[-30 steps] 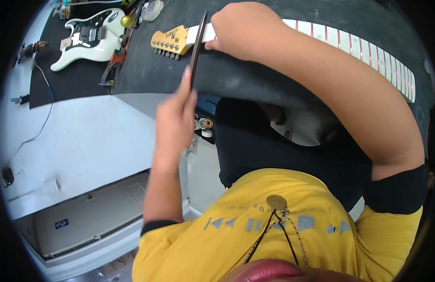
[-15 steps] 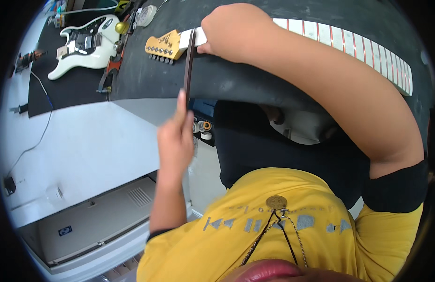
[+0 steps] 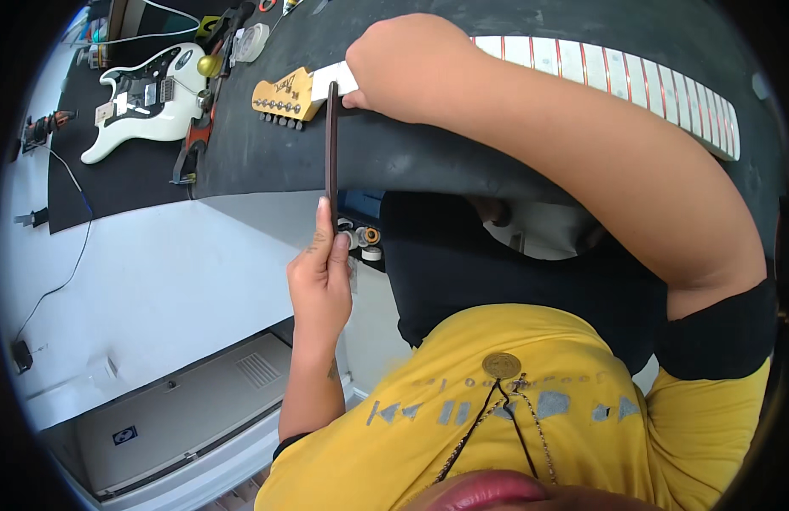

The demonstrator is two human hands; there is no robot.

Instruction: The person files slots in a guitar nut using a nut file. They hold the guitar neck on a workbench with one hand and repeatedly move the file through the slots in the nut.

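My left hand (image 3: 320, 272) is closed round the near end of a long, narrow dark file (image 3: 331, 145), index finger stretched along it. The file's far tip rests on the white strip beside the headstock (image 3: 285, 94) of an electric guitar neck (image 3: 616, 72). That neck lies across the dark bench, its fingerboard covered in white between copper-coloured frets. Near the headstock, my right hand (image 3: 416, 64) is wrapped over the neck, just right of the file tip. My hand and forearm hide part of the neck. Several tuning pegs line the headstock's near side.
A white guitar body (image 3: 152, 98) lies on a dark mat at the left. Beside it are a red-and-black clamp-like tool (image 3: 192, 149) and a clear tape roll (image 3: 252, 41). Small round containers (image 3: 369, 238) sit below the bench edge. A cable (image 3: 83, 221) runs down the left.
My left hand has drawn the file toward me, so its tip has slid from the neck's far edge to about its middle. My right hand keeps its grip. The whole view has shifted slightly.
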